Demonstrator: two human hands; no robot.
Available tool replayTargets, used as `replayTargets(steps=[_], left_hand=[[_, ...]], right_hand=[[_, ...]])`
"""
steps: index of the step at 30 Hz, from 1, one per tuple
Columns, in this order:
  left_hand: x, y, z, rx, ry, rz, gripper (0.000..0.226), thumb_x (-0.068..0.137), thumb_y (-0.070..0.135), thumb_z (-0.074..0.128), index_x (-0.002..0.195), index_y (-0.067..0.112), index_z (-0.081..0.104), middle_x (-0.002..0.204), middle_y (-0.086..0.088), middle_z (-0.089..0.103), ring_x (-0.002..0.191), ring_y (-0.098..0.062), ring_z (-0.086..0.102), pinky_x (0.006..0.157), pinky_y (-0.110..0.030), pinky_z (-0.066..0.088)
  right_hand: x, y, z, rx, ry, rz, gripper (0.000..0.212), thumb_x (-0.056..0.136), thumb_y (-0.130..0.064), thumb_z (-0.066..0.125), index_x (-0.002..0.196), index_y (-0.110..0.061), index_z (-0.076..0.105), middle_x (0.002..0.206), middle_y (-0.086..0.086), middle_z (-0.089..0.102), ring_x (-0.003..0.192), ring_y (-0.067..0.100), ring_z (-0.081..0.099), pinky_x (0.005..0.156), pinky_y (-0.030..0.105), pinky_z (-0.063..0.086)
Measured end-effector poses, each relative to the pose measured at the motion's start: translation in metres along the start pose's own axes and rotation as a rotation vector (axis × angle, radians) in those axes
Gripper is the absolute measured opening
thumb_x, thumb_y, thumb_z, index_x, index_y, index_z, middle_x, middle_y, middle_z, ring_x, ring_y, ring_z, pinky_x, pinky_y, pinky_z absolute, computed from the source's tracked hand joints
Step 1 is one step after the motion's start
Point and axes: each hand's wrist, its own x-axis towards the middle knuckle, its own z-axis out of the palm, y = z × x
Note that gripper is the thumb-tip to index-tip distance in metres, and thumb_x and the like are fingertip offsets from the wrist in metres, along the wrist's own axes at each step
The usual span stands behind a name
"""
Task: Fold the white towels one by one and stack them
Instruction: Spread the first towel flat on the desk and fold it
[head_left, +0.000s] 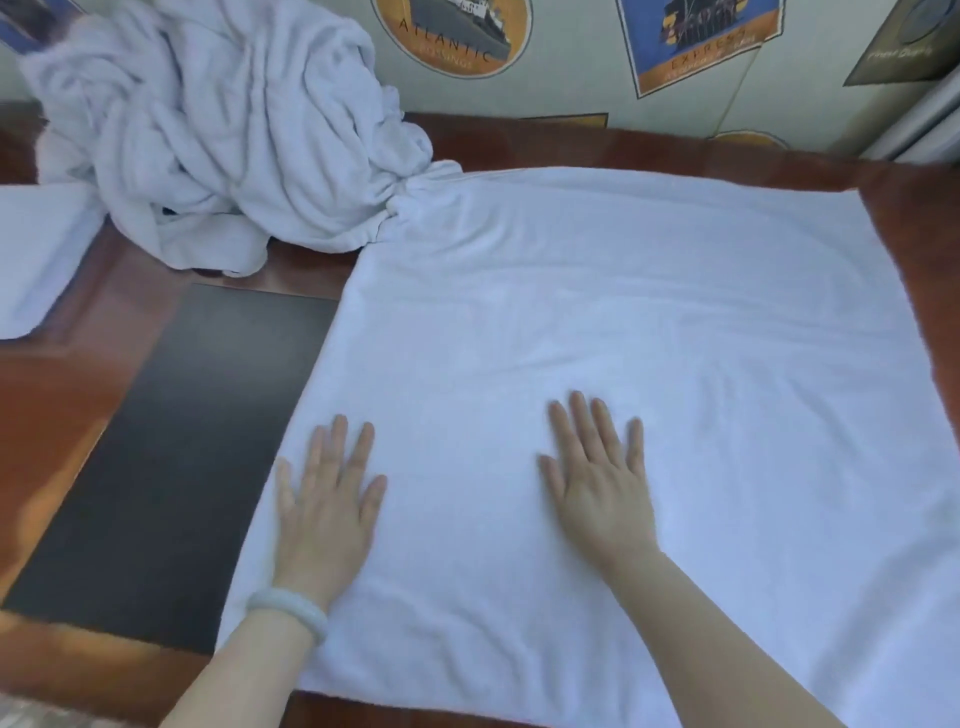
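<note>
- White towel (597, 312) lies spread flat over the right part of the reddish tabletop (62, 405), its far left corner bunched up against the heap.
- Left hand (324, 499) is down flat near the towel's left edge. Its fingers (337, 441) are straight and a little spread, gripping nothing, just pressing the cloth.
- Right hand (597, 483) is flat too, palm on the near middle of the towel. Its fingers (579, 415) are straight and lightly fanned, holding nothing.
- Pale bracelet (288, 613) sits on the left wrist.
- Crumpled pile of white towels (208, 130) is heaped at the far left, against the wall.
- Another white cloth (36, 249) lies flat at the left edge, partly cut off from view.
- Dark panel (182, 457) shows in the tabletop, and the towel's left edge lies over it.
- Travel posters (452, 36) line the wall behind.
</note>
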Motion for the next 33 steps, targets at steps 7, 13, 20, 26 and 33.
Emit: replayTargets(steps=[7, 13, 20, 26, 33], left_hand=[[-0.062, -0.068, -0.017, -0.319, 0.025, -0.306, 0.054, 0.100, 0.028, 0.047, 0.151, 0.018, 0.033, 0.149, -0.004, 0.038, 0.137, -0.026, 0.031, 0.112, -0.049, 0.031], [-0.096, -0.074, -0.025, -0.719, -0.045, -0.591, 0.027, 0.093, 0.027, 0.063, 0.117, 0.025, 0.051, 0.109, 0.007, 0.046, 0.086, -0.012, 0.055, 0.064, -0.024, 0.044], [-0.107, -0.118, -0.043, -1.021, -0.291, -0.587, 0.004, 0.090, 0.011, 0.069, 0.092, 0.015, 0.069, 0.073, -0.006, 0.072, 0.048, -0.011, 0.054, 0.053, -0.027, 0.044], [-0.120, -0.112, -0.040, -0.676, -0.122, -0.644, 0.011, 0.089, 0.018, 0.069, 0.082, 0.021, 0.061, 0.082, -0.001, 0.064, 0.069, -0.016, 0.056, 0.060, -0.031, 0.044], [-0.092, 0.028, -0.026, -0.291, 0.029, 0.062, 0.052, 0.102, 0.030, 0.043, 0.151, 0.014, 0.033, 0.161, -0.005, 0.022, 0.149, -0.024, 0.017, 0.120, -0.038, 0.016]], right_hand=[[-0.071, -0.074, 0.015, 0.069, 0.119, -0.269, 0.059, 0.103, -0.041, 0.027, 0.155, -0.014, 0.026, 0.164, 0.008, 0.017, 0.152, 0.026, 0.013, 0.120, 0.057, 0.010], [-0.094, -0.090, 0.033, 0.001, 0.043, -0.293, 0.063, 0.101, -0.042, 0.032, 0.157, -0.017, 0.020, 0.164, 0.007, 0.014, 0.152, 0.026, 0.010, 0.119, 0.057, 0.015], [-0.093, -0.088, 0.037, -0.030, 0.043, -0.286, 0.067, 0.100, -0.049, 0.027, 0.158, -0.020, 0.012, 0.166, 0.005, 0.008, 0.153, 0.023, 0.005, 0.120, 0.057, 0.011], [-0.096, -0.093, 0.036, -0.059, 0.026, -0.257, 0.066, 0.101, -0.050, 0.019, 0.159, -0.020, 0.008, 0.166, 0.004, 0.005, 0.153, 0.023, 0.001, 0.121, 0.056, 0.010], [-0.101, -0.107, 0.028, 0.070, 0.011, -0.214, 0.062, 0.102, -0.047, 0.016, 0.158, -0.019, 0.009, 0.165, 0.002, 0.000, 0.153, 0.021, -0.003, 0.122, 0.051, -0.002]])
